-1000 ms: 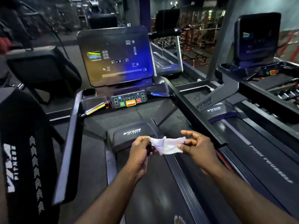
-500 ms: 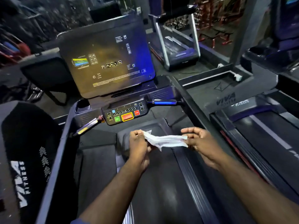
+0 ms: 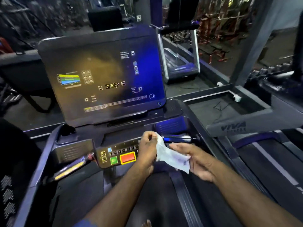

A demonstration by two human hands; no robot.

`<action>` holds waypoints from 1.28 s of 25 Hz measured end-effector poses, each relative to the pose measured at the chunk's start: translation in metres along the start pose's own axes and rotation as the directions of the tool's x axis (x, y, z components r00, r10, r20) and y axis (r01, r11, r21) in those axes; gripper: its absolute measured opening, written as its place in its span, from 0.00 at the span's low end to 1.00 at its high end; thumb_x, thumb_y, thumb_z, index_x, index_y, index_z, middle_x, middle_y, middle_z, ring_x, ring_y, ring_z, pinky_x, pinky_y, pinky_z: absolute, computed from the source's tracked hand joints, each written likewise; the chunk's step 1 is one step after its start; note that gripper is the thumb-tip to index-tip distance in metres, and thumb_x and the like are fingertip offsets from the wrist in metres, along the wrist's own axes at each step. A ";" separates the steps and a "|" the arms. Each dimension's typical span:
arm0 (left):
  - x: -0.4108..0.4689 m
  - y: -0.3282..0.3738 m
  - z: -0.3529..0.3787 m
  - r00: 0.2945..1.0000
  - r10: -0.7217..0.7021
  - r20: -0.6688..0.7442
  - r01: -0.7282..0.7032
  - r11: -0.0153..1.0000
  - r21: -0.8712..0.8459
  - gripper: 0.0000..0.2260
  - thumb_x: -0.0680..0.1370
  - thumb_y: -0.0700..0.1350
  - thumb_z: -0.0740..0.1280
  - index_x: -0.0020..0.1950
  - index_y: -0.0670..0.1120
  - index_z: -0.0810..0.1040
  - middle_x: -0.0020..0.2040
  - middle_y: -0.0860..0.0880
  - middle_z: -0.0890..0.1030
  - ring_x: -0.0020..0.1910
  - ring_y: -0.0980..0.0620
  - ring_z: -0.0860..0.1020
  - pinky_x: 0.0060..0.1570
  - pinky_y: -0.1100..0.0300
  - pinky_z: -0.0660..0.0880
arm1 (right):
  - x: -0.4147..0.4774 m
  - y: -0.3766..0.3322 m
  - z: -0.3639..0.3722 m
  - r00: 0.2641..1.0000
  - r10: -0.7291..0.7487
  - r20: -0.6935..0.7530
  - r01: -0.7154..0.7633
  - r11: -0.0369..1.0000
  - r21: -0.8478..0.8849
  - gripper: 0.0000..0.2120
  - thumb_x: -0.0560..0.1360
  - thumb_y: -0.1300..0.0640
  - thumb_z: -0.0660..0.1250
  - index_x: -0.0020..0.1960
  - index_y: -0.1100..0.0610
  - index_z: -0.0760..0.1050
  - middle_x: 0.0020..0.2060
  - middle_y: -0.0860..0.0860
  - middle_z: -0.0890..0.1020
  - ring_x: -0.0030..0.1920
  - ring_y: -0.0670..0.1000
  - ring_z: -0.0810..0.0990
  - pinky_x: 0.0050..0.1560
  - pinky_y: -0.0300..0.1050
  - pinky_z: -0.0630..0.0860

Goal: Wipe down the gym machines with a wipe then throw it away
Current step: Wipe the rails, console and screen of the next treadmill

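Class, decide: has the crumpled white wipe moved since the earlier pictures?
Yes. The crumpled white wipe moved forward, from well short of the black button panel to beside its right end.

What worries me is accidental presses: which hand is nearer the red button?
Left: left hand is just right of the red button; right hand farther right, beyond the wipe.

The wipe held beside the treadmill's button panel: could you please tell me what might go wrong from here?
The left hand hovers beside the green button and red button, so a careless stroke could press one. The wipe, held between it and the right hand, looks small and crumpled, so it may clean the large screen poorly.
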State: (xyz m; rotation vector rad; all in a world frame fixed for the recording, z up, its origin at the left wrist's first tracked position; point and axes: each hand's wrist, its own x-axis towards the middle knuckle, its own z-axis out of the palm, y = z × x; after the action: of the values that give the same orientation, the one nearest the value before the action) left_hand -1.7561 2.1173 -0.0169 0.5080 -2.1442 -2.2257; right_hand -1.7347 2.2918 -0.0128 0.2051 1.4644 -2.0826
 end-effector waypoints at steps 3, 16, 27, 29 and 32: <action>0.063 0.015 0.009 0.970 -0.046 0.240 0.039 0.999 0.035 0.11 0.82 0.52 0.71 0.43 0.49 0.81 0.39 0.48 0.82 0.40 0.50 0.78 0.43 0.54 0.74 | 0.042 -0.026 0.004 0.972 -0.183 -0.148 0.102 0.894 -0.436 0.14 0.70 0.63 0.82 0.53 0.63 0.84 0.46 0.55 0.88 0.44 0.49 0.82 0.44 0.39 0.78; 0.202 0.034 0.068 0.743 -0.057 0.667 -0.130 0.965 0.228 0.15 0.71 0.35 0.82 0.55 0.36 0.82 0.45 0.44 0.86 0.41 0.51 0.82 0.44 0.60 0.81 | 0.140 -0.095 -0.070 0.905 -0.192 -0.379 0.102 0.964 -0.244 0.11 0.74 0.57 0.73 0.50 0.65 0.86 0.42 0.65 0.86 0.35 0.55 0.82 0.39 0.46 0.74; 0.266 0.018 0.129 0.932 -0.269 0.242 0.151 0.897 0.416 0.11 0.84 0.44 0.69 0.44 0.40 0.81 0.38 0.43 0.87 0.34 0.47 0.83 0.42 0.50 0.84 | 0.245 -0.120 -0.158 0.938 0.005 -0.347 0.039 0.992 0.121 0.06 0.82 0.61 0.68 0.53 0.63 0.80 0.49 0.63 0.87 0.44 0.55 0.86 0.42 0.46 0.83; 0.265 0.006 0.121 0.959 -0.091 0.267 -0.089 0.800 0.593 0.13 0.83 0.52 0.69 0.44 0.46 0.83 0.37 0.51 0.87 0.36 0.51 0.85 0.46 0.51 0.85 | 0.270 -0.124 -0.169 0.836 -0.106 -0.539 0.113 0.993 -0.020 0.07 0.82 0.61 0.67 0.48 0.57 0.83 0.43 0.58 0.86 0.40 0.56 0.85 0.37 0.44 0.80; 0.264 -0.011 0.096 0.802 0.170 0.572 -0.587 0.403 0.702 0.12 0.85 0.57 0.63 0.49 0.51 0.79 0.43 0.54 0.84 0.42 0.54 0.81 0.44 0.55 0.79 | 0.300 -0.139 -0.172 0.525 -0.595 -0.608 0.097 0.752 -0.652 0.10 0.81 0.60 0.67 0.58 0.54 0.85 0.40 0.56 0.86 0.41 0.59 0.84 0.41 0.46 0.74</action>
State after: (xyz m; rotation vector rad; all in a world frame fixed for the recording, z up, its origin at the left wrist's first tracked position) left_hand -2.0262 2.1510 -0.0857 -0.5724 -3.0758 -0.8829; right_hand -2.0895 2.3681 -0.0978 0.7281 2.8345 -1.7896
